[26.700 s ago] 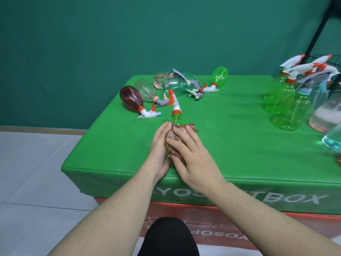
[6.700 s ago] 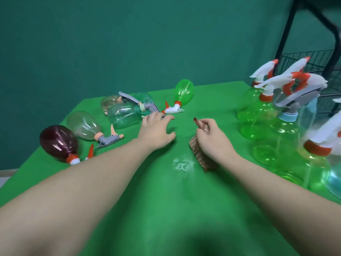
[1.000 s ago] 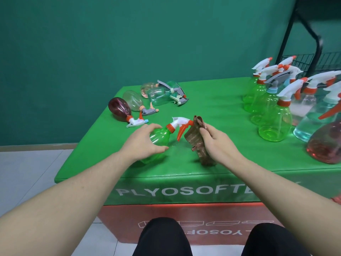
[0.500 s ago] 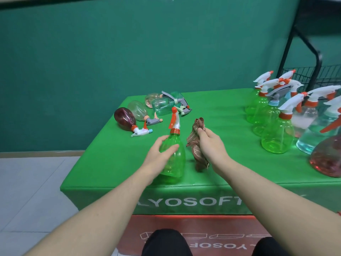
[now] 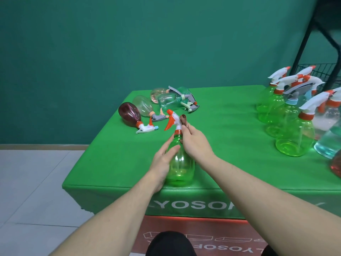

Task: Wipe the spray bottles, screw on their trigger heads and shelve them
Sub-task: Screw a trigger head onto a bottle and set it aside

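Both hands work one green spray bottle (image 5: 181, 163), upright near the table (image 5: 114, 156) front edge: my left hand (image 5: 162, 161) cups its side, my right hand (image 5: 195, 143) presses a gripped brown cloth (image 5: 183, 119) at its trigger head (image 5: 171, 121).
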Motion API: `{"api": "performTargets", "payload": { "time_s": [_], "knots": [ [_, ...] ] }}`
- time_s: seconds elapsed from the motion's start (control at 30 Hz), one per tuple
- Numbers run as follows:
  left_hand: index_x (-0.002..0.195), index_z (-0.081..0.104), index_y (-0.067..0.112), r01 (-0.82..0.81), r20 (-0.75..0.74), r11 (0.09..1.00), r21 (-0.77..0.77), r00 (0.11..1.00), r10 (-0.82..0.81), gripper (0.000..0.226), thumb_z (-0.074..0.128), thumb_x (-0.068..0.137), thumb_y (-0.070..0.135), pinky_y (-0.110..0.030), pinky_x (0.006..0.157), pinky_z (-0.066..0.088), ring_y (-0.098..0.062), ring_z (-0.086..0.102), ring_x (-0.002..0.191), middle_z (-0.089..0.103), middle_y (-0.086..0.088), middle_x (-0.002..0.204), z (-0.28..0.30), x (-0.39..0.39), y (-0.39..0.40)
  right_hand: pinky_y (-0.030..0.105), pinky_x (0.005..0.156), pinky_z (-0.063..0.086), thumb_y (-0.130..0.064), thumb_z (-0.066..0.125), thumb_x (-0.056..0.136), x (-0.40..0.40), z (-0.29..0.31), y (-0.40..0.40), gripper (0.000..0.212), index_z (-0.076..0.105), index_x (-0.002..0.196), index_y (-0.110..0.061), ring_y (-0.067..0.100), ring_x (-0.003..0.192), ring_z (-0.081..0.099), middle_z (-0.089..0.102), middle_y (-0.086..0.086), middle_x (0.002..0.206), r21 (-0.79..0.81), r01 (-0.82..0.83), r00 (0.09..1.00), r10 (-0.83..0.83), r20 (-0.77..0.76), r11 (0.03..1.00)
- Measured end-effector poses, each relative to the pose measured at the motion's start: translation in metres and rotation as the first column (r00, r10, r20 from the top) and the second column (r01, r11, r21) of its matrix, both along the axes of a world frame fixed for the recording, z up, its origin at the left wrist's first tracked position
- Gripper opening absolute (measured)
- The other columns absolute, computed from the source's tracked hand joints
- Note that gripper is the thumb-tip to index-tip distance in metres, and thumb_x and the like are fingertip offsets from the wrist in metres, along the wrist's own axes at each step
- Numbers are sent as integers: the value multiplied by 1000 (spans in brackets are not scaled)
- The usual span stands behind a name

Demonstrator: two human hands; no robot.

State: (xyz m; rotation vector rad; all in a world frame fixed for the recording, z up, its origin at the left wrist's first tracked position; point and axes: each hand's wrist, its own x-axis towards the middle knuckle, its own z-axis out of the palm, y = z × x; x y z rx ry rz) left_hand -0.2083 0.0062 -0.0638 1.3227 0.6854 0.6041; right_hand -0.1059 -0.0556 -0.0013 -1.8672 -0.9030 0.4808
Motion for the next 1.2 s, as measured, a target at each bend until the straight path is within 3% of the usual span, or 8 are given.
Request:
{"api": "performTargets", "payload": {
  "time_s": [0.1, 0.2, 0.3, 0.47, 0.8, 1.0, 1.1, 1.2],
  "knots": [
    [124, 64, 62, 17, 12, 1000, -10, 1000, -17, 74, 83, 53, 73, -56, 115, 41, -22, 58, 133, 65, 3, 141, -6, 4, 4, 27, 121, 23, -33, 33, 109, -4, 2, 1, 47, 39, 155, -26, 14, 148, 33, 37, -4, 161, 40, -37, 997, 34, 74, 999],
    [136, 61, 48, 19, 36, 1000, -5, 999, -19, 80, 77, 61, 70, -57, 114, 42, -22, 62, 129, 69, 6, 134, -7, 6, 2, 13, 113, 16, -29, 36, 109, -9, 6, 4, 47, 37, 156, -27, 6, 150, 24, 28, -12, 163, 81, -92, 985, 79, 153, 992],
    [141, 60, 36, 12, 52, 1000, -7, 999, -12, 78, 74, 70, 64, -48, 113, 45, -16, 61, 128, 71, 9, 129, -2, 6, -1, 23, 117, 26, -31, 38, 108, -15, 2, 1, 47, 38, 155, -33, 7, 148, 30, 28, -16, 163, 54, -164, 952, 143, 269, 985],
    [138, 60, 39, 24, 47, 1000, 20, 999, -25, 72, 55, 76, 74, -43, 114, 43, -7, 57, 130, 67, 16, 134, 4, 3, -6, 17, 121, 14, -29, 41, 107, -17, -10, -13, 48, 35, 155, -35, 0, 149, 22, 24, -16, 163, 22, -296, 873, 261, 411, 955],
    [141, 60, 37, 21, 71, 999, -41, 997, -18, 85, 71, 64, 73, -60, 115, 39, -25, 58, 132, 68, 3, 137, -6, 7, -3, 24, 125, 10, -28, 39, 108, 9, -2, -4, 48, 35, 156, -31, 3, 152, 14, 18, -13, 166, -110, -367, 796, 374, 476, 924],
    [139, 61, 37, 19, 35, 998, -59, 999, -17, 83, 74, 64, 68, -60, 110, 46, -31, 63, 125, 71, -2, 132, -7, 9, -1, 39, 125, 20, -35, 43, 106, 32, 1, -25, 40, 48, 146, -41, -1, 149, 22, 17, -24, 163, -201, -471, 653, 493, 575, 859],
    [131, 66, 34, 43, 43, 996, -76, 998, -40, 69, 77, 68, 59, -58, 105, 51, -31, 69, 117, 75, -5, 122, -6, 10, -1, 51, 125, 13, -45, 37, 104, 46, 1, -26, 43, 53, 143, -38, 3, 153, 11, 4, -23, 165, -286, -442, 587, 515, 624, 850],
    [127, 67, 39, 46, 31, 998, -51, 999, -45, 64, 77, 67, 59, -53, 108, 50, -26, 68, 119, 74, 0, 125, -4, 10, -2, 52, 126, 5, -48, 28, 103, 54, 4, -23, 49, 51, 145, -36, 7, 155, -1, -2, -24, 166, -388, -369, 508, 533, 676, 844]
  ]
}}
